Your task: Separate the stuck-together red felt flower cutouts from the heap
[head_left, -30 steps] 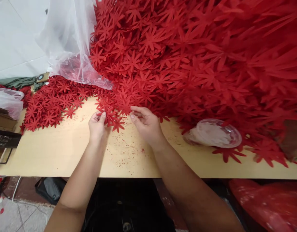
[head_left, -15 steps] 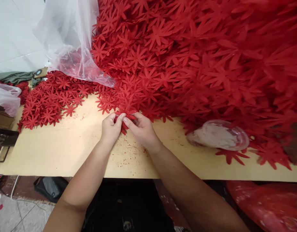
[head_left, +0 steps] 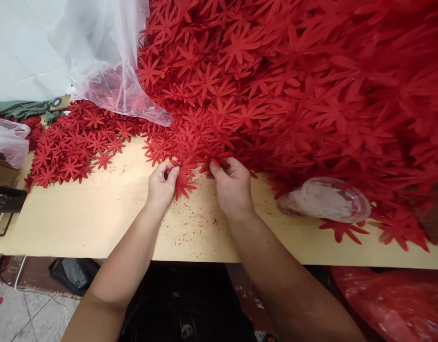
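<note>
My left hand [head_left: 163, 184] pinches one petal of a red flower-shaped cutout [head_left: 185, 178] between thumb and forefinger, above the tabletop. To the right, my right hand [head_left: 234, 186] is closed on another red flower-shaped cutout [head_left: 219, 161], partly hidden by the fingers. A gap separates the two hands. Just beyond them rises a large heap of red flower-shaped cutouts [head_left: 240, 90], its near edge reaching the fingertips. A smaller pile of the same cutouts [head_left: 76, 147] lies to the left.
A clear plastic tub [head_left: 322, 202] with whitish contents lies right of my hands. A translucent plastic bag [head_left: 108, 71] stands at the back left. Red crumbs dot the pale table [head_left: 115, 218]. Below the front edge on the right sits a red plastic-wrapped bundle [head_left: 393, 304].
My hands have come apart from where they met at one spot. The right hand has moved right with a cutout, and the left still pinches one.
</note>
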Available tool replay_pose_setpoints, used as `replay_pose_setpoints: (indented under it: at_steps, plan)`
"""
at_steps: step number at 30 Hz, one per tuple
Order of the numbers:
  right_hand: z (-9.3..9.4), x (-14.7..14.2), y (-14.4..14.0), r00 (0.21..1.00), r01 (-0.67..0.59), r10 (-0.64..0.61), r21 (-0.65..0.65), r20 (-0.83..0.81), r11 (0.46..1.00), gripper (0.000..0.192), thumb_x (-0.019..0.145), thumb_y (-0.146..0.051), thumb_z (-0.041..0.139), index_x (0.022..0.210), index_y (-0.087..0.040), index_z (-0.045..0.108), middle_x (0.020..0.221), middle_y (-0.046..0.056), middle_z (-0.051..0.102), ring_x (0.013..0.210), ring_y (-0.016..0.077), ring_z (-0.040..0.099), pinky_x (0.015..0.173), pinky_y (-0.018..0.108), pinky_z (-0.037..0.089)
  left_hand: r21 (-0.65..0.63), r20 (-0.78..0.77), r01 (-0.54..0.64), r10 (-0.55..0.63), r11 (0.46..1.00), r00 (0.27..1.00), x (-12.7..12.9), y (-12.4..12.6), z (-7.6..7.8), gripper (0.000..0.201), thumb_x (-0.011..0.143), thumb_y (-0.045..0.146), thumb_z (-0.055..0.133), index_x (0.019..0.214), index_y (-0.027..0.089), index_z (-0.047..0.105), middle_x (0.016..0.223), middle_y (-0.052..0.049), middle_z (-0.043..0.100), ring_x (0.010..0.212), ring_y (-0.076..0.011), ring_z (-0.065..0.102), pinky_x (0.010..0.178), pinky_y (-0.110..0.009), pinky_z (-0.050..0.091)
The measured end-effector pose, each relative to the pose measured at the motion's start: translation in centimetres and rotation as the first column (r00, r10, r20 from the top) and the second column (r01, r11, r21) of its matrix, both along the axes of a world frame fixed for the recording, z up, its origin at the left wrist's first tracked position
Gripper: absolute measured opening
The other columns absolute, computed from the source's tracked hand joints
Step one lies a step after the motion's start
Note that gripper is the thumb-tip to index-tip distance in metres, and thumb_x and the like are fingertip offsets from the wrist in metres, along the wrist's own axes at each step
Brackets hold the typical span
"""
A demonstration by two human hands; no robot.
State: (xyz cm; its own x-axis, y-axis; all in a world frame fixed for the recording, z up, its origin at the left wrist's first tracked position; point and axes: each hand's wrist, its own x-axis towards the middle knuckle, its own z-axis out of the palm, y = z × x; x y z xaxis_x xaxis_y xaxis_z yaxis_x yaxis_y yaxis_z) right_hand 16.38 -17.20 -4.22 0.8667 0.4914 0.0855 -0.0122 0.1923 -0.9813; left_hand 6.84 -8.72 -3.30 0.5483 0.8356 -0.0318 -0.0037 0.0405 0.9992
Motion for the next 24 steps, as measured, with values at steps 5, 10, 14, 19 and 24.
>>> replay_pose_setpoints:
  at_steps: [5, 10, 14, 19, 24]
  plan:
    - [0.40, -0.22, -0.14, 0.996, -0.091, 0.090, -0.035, -0.016, 0.995, 0.035, 0.067, -0.053, 0.065, 0.063, -0.021, 0.051, 0.054, -0.004, 0.046, 0.050, 0.0085, 0.040, 0.050, 0.024, 0.040, 0.075, 0.049, -0.015, 0.011, 0.997, 0.999, -0.13, 0.22, -0.31, 0.004, 0.080, 0.016, 0.056, 0.077, 0.018, 0.057, 0.074, 0.002, 0.061, 0.071, -0.0096, 0.055, 0.074, -0.025, 0.046]
    - [0.21, -0.42, -0.36, 0.993, -0.116, 0.116, -0.083, -0.005, 0.990, 0.039, 0.072, -0.057, 0.061, 0.059, -0.021, 0.052, 0.056, -0.001, 0.052, 0.054, 0.0102, 0.045, 0.052, 0.025, 0.042, 0.074, 0.025, -0.044, 0.043, 0.996, 0.999, -0.28, 0.26, -0.23, 0.008, 0.080, 0.018, 0.057, 0.073, 0.020, 0.052, 0.064, 0.005, 0.051, 0.058, -0.0079, 0.047, 0.062, -0.024, 0.042]
    - [-0.08, -0.46, -0.20, 0.993, -0.112, 0.112, 0.004, -0.030, 0.994, 0.027, 0.072, -0.047, 0.066, 0.072, -0.021, 0.058, 0.072, 0.000, 0.064, 0.068, 0.0129, 0.057, 0.068, 0.029, 0.051, 0.005, 0.081, -0.040, 0.039, 0.999, 0.996, -0.12, 0.15, 0.01, 0.013, 0.073, 0.013, 0.062, 0.078, 0.021, 0.053, 0.071, 0.004, 0.058, 0.064, -0.0080, 0.054, 0.068, -0.025, 0.046]
    - [-0.07, -0.47, 0.01, 0.988, -0.144, 0.145, 0.017, -0.053, 0.989, 0.030, 0.062, -0.038, 0.072, 0.081, -0.023, 0.054, 0.073, -0.002, 0.062, 0.057, 0.0096, 0.052, 0.053, 0.024, 0.047, -0.042, 0.097, 0.023, -0.019, 0.999, 0.995, -0.15, 0.11, -0.13, 0.006, 0.074, 0.024, 0.064, 0.076, 0.019, 0.061, 0.074, 0.001, 0.065, 0.069, -0.0102, 0.059, 0.073, -0.028, 0.049]
    - [0.39, -0.57, -0.19, 0.977, -0.212, 0.212, -0.035, 0.006, 0.977, 0.028, 0.068, -0.048, 0.066, 0.076, -0.023, 0.055, 0.064, -0.002, 0.055, 0.057, 0.0111, 0.048, 0.054, 0.026, 0.043, -0.013, 0.048, -0.061, 0.062, 0.998, 0.997, -0.30, 0.41, -0.22, 0.017, 0.073, 0.032, 0.068, 0.069, 0.017, 0.060, 0.065, 0.002, 0.062, 0.059, -0.0081, 0.054, 0.063, -0.024, 0.046]
